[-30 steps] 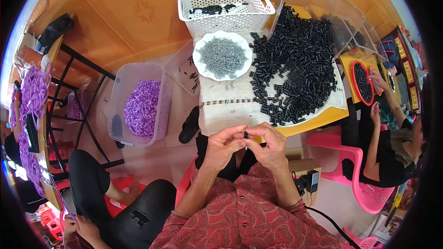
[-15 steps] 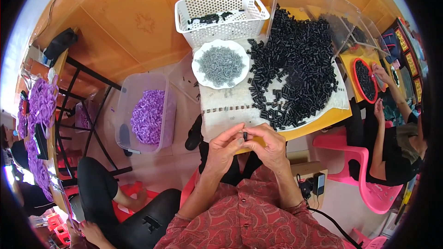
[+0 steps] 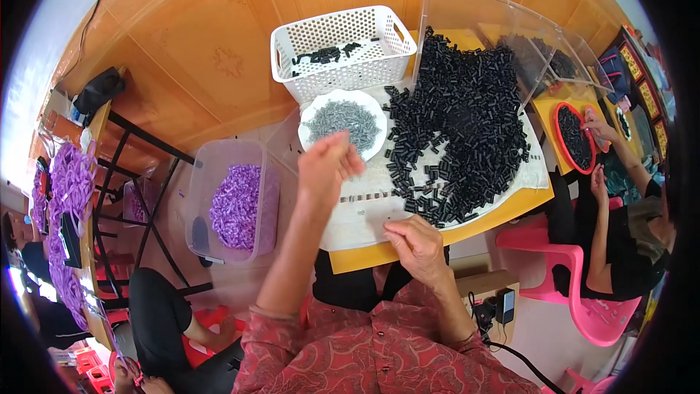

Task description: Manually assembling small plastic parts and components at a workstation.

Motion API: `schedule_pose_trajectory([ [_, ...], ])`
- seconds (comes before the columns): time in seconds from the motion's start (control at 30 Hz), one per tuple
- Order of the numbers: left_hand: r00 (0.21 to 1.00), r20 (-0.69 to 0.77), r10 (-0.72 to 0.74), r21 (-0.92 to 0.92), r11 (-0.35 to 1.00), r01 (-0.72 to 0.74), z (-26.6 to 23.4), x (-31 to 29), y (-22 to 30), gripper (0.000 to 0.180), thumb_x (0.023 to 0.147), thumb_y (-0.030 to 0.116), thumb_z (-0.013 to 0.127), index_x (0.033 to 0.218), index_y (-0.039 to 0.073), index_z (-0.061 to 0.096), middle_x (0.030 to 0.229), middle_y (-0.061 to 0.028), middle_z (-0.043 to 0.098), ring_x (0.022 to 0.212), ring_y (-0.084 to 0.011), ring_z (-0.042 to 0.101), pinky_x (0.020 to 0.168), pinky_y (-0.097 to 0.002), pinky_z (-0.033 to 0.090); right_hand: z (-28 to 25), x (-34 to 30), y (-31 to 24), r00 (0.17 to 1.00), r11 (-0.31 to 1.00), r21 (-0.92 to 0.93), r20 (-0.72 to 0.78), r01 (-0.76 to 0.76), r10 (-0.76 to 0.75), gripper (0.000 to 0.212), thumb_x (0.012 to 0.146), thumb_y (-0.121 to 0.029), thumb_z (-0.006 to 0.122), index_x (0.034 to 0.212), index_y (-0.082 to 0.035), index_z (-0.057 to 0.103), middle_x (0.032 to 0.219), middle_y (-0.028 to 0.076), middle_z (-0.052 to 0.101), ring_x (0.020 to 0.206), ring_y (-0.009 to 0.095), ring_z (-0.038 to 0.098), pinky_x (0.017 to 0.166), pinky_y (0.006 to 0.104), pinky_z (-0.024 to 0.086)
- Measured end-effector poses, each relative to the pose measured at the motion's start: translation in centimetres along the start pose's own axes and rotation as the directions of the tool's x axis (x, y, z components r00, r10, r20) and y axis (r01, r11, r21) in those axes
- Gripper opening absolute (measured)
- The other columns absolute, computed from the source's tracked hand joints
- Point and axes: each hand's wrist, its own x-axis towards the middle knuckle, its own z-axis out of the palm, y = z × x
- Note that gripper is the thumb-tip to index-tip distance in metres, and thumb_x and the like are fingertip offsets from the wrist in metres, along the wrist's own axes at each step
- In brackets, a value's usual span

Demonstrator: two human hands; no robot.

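Purple pieces [image 3: 235, 204] lie left of the left hand [image 3: 327, 168]; its blurred fingers curl over a plate [image 3: 304, 128] of grey pieces [image 3: 343, 118], seemingly placed for easy reach, grip unclear; the right hand [image 3: 419, 248] presses its fingertips together, contents hidden; black pieces [image 3: 474, 124] heap beyond.

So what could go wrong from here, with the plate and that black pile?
The left hand is by the near rim of the plate, so a knock might spill the grey pieces. The black pile spreads close to the front edge of the table; a brush from the right hand could push some off.
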Motion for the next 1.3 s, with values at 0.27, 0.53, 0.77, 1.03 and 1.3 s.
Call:
schedule_pose_trajectory([
  [0.27,0.975,-0.011,0.222,-0.095,0.97,-0.222,3.2,12.3,7.4,0.013,0.093,0.005,0.053,0.101,-0.005,0.055,0.088,-0.013,0.059,0.075,-0.0232,0.061,0.072,-0.04,0.058,0.3,-0.2,0.4,0.996,1.0,0.009,0.079,-0.028,0.027,0.01,0.076,0.003,0.068,0.086,0.001,0.064,0.079,0.012,0.065,0.069,0.027,0.061,0.062,0.0354,0.05],
  [0.53,0.978,0.033,0.205,-0.123,0.972,-0.2,1.0,7.6,3.9,0.024,0.094,0.01,0.056,0.107,-0.011,0.054,0.094,-0.0171,0.06,0.079,-0.0244,0.063,0.072,-0.0378,0.058,-1.2,2.0,3.3,0.978,0.961,-0.263,-0.204,-0.09,0.036,0.013,0.073,0.004,0.07,0.084,-0.001,0.066,0.079,0.011,0.065,0.07,0.028,0.061,0.061,0.035,0.049],
  [0.77,1.0,-0.011,0.02,0.004,1.0,-0.02,-0.7,-2.8,-2.4,0.023,0.094,0.003,0.053,0.114,-0.006,0.057,0.097,-0.0165,0.065,0.075,-0.0192,0.065,0.07,-0.0353,0.058,-1.0,4.0,6.1,0.963,0.861,-0.453,-0.234,-0.23,0.135,0.009,0.074,-0.001,0.07,0.081,-0.004,0.066,0.08,0.009,0.061,0.076,0.028,0.06,0.064,0.0373,0.049],
  [1.03,0.995,0.01,-0.098,-0.032,0.995,0.099,-2.1,-7.8,-6.7,0.021,0.094,0.004,0.054,0.113,-0.005,0.058,0.098,-0.0137,0.065,0.074,-0.0162,0.065,0.071,-0.0338,0.059,0.0,5.7,6.8,0.976,0.853,-0.479,-0.153,-0.208,0.152,0.01,0.076,-0.003,0.069,0.086,-0.005,0.067,0.081,0.01,0.061,0.078,0.029,0.061,0.067,0.0376,0.049],
  [1.3,0.992,-0.02,-0.121,-0.011,0.993,0.121,-2.4,-9.4,-7.7,0.021,0.094,0.004,0.055,0.112,-0.005,0.059,0.096,-0.015,0.066,0.074,-0.0164,0.065,0.069,-0.0339,0.059,-0.2,5.0,5.5,0.969,0.825,-0.518,-0.034,-0.228,0.247,0.013,0.078,-0.004,0.067,0.091,-0.005,0.066,0.082,0.011,0.06,0.08,0.031,0.06,0.069,0.0399,0.049],
])
